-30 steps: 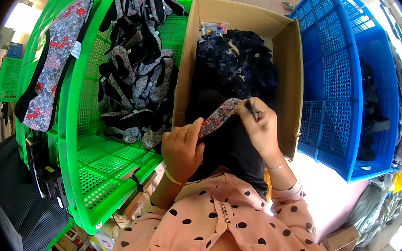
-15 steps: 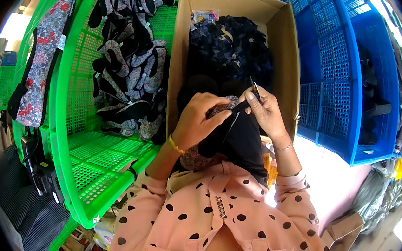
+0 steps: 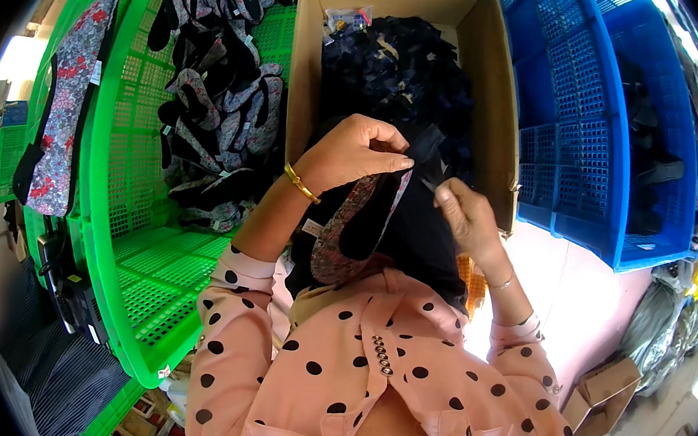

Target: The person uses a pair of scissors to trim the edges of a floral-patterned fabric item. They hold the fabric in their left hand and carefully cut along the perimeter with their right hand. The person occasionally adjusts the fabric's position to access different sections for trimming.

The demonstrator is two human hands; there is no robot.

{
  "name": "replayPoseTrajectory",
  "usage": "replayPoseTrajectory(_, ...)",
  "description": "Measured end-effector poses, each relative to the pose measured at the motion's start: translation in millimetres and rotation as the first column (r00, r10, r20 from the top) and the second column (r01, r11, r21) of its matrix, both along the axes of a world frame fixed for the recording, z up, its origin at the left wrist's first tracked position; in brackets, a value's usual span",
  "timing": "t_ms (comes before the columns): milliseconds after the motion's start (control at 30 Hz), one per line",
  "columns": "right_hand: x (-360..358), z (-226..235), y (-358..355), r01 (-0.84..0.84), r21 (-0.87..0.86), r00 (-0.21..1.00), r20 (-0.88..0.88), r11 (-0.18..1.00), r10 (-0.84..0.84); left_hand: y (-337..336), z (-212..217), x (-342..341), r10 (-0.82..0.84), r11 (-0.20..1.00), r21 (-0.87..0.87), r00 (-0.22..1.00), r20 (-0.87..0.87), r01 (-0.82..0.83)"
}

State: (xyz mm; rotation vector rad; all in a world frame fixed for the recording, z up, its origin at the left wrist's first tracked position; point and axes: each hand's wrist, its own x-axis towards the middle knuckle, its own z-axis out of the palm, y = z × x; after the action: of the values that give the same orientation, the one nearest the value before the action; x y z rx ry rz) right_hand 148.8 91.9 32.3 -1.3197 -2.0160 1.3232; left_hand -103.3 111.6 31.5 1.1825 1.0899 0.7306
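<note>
My left hand (image 3: 363,156) is closed, thumb and fingers pinching the upper end of a floral slipper-like fabric piece (image 3: 331,242) with black lining. The piece hangs toward my lap in a curved shape, a small white tag (image 3: 312,228) at its side. Just beyond my left fingertips is a smeared strip of black fabric (image 3: 423,144). To the right, apart from the piece, my right hand (image 3: 468,217) is closed around a small pointed metal tool like thread snips (image 3: 435,176), blurred by motion and mostly covered by the fingers.
A cardboard box (image 3: 494,106) ahead holds dark fabric scraps (image 3: 397,67). On the left a green crate (image 3: 167,272) holds several floral pieces (image 3: 224,113); another floral piece (image 3: 74,107) hangs over its outer side. Blue crates (image 3: 574,147) stand at the right, dark items in one.
My right hand has moved down and right, away from the left fingers. My left hand has shifted slightly up and right. More of the floral piece now shows below it.
</note>
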Motion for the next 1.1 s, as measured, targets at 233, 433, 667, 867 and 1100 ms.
replayPoseTrajectory(233,-18,-7,-2,-0.053,0.065,0.998,-0.040,0.996,0.056,1,1,4,-0.017,1.000,-0.002,0.997,0.077,0.017)
replayPoseTrajectory(433,-31,-13,-1,-0.026,0.064,1.000,0.011,0.998,0.025,-1,2,6,-0.004,0.999,0.038,1.000,0.027,0.003)
replayPoseTrajectory(667,-33,-5,2,-0.066,0.202,0.993,0.110,0.977,0.044,2,2,5,0.039,0.993,0.108,0.999,0.011,-0.040)
replayPoseTrajectory(867,-9,-15,19,0.002,-0.289,0.949,-0.300,0.957,-0.092,10,-13,-32,0.529,0.754,0.601,0.787,-0.316,-0.266)
replayPoseTrajectory(1100,-4,-26,17,0.027,-0.254,0.934,-0.337,0.967,-0.115,-62,5,-4,0.385,0.881,0.423,0.842,-0.378,-0.213)
